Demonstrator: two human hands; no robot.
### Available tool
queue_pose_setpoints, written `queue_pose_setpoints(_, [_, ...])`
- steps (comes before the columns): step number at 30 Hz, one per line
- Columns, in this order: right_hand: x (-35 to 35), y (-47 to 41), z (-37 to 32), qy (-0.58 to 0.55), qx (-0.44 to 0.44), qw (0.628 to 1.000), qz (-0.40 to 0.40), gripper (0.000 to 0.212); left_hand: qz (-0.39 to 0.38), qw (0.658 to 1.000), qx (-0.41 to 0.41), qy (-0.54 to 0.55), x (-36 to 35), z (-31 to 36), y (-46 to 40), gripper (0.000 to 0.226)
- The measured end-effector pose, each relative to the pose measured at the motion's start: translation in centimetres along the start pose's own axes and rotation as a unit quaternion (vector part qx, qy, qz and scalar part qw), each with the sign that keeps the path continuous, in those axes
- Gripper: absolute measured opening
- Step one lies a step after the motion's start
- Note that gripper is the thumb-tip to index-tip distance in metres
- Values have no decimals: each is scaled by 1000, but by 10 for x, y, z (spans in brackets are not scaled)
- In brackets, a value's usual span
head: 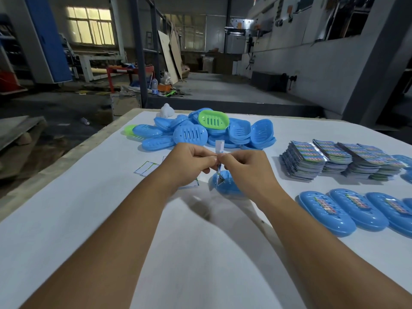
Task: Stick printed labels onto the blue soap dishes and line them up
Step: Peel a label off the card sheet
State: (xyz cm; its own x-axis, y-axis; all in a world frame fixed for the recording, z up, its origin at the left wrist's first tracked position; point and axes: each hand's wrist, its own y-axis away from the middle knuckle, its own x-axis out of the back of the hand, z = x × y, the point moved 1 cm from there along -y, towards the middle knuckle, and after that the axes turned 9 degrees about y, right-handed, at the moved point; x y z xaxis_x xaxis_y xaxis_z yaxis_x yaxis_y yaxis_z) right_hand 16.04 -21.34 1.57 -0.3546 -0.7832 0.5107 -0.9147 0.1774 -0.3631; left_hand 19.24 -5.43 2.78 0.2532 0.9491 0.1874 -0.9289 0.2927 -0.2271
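Fingers (209, 159) of the left hand (191, 161) are curled and meet the fingers of the right hand (243, 166) above the desk (89, 208), and both hands pinch one narrow label (219, 166) between thumb and fingertips. A pale strip of the label stands up above the pinch, and its printed end hangs down and reaches a single blue soap dish (227, 186) lying on the desk just under the right wrist; whether it touches the dish cannot be told.

At the far edge of the desk sits a loose pile of blue soap dishes (191, 134), with a green dish (213, 119) on top and a second green one at the pile's left end. Stacks of printed labels (338, 160) lie to the right, well apart from the hands. Nearer, along the right side, labelled dishes (347, 210) lie side by side in a row. White backing strips (146, 168) lie flat left of the left hand.
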Motion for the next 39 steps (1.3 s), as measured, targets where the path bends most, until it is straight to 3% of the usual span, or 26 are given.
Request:
queue_pose_setpoints(7, [-1,-1,0,66,15,998,8,34,34,999,25,-10,0,-3,-2,18])
queue_pose_setpoints(13, [4,-8,8,105,-24,993,40,30,142,985,80,-62,8,-6,-9,28])
queue_pose_setpoints(15, [5,-9,11,105,-39,993,38,31,193,961,92,-175,15,-10,-9,32])
queue_pose_setpoints(18, [1,-7,11,139,-34,990,21,32,215,892,125,-378,19,-16,-5,34])
queue_pose_setpoints(22, [2,-7,11,141,-39,989,24,31,180,862,159,-446,23,-20,-3,21])
queue_pose_setpoints(24, [4,-7,12,141,-46,988,31,30,171,831,169,-502,28,-20,0,12])
queue_pose_setpoints(26, [4,-7,12,145,-51,987,35,28,170,815,160,-530,28,-20,2,18])
queue_pose_setpoints(27, [4,-6,12,147,-52,987,38,28,183,830,132,-511,25,-19,1,20])
queue_pose_setpoints(29, [4,-4,10,152,-52,986,46,26,204,894,52,-396,16,-12,0,17])
queue_pose_setpoints(32, [5,-4,7,152,-50,985,60,23,140,974,-4,-180,-5,-2,-1,14])
queue_pose_setpoints(35, [5,-3,6,151,-31,986,61,24,76,993,10,-87,-19,2,4,18])
queue_pose_setpoints(39, [4,-4,7,148,-5,987,63,24,64,997,35,-17,-22,-1,4,15])
